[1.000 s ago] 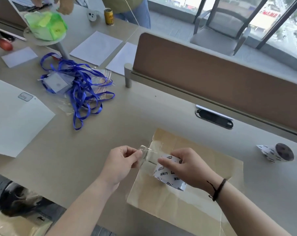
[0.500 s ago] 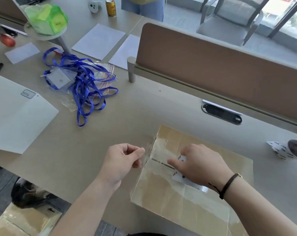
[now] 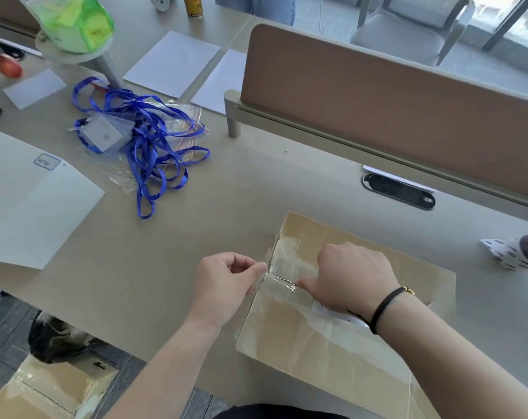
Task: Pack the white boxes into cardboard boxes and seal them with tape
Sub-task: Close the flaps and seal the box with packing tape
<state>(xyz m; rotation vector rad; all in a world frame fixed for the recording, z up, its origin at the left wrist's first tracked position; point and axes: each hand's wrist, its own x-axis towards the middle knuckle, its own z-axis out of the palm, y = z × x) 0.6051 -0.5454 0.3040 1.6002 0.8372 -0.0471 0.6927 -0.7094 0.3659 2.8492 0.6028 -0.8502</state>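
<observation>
Box: a flat brown cardboard box (image 3: pixel 332 343), its top glossy with clear tape, is lying on the beige desk (image 3: pixel 172 267) at the near edge, right of centre.
Left hand: the left hand (image 3: pixel 226 285) is pinching the free end of a strip of clear tape (image 3: pixel 279 281) between thumb and forefinger, just off the box's left edge; the other fingers are curling inward.
Right hand: the right hand (image 3: pixel 350 276) is resting knuckles-up on the box top, its fingers folding over a white printed tape roll (image 3: pixel 326 311) that is mostly hidden beneath it.
Spare roll: a second white printed tape roll (image 3: pixel 516 254) is lying on the desk, well to the right.
Clutter: tangled blue lanyards (image 3: pixel 145 140) and white paper sheets (image 3: pixel 172 63) are lying farther back.
Floor: another cardboard box (image 3: pixel 54 388) is sitting lower left.
</observation>
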